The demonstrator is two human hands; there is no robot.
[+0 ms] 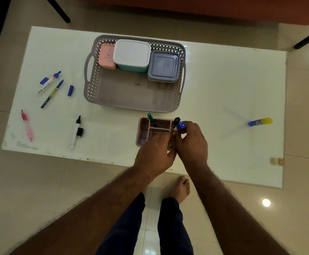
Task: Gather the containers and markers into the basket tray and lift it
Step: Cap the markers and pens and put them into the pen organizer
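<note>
A grey lattice basket tray stands on the white table and holds a pink container, a white-lidded teal container and a grey container. In front of it a pink divided organiser holds a green marker and a black marker upright. My right hand grips a blue-capped marker over the organiser's right end. My left hand has its curled fingers on the organiser's near edge.
Loose on the table's left lie a white-and-blue marker, a dark blue pen, a blue cap, a pink pen and an uncapped black marker. A blue-and-yellow glue stick lies far right. My legs and foot are below.
</note>
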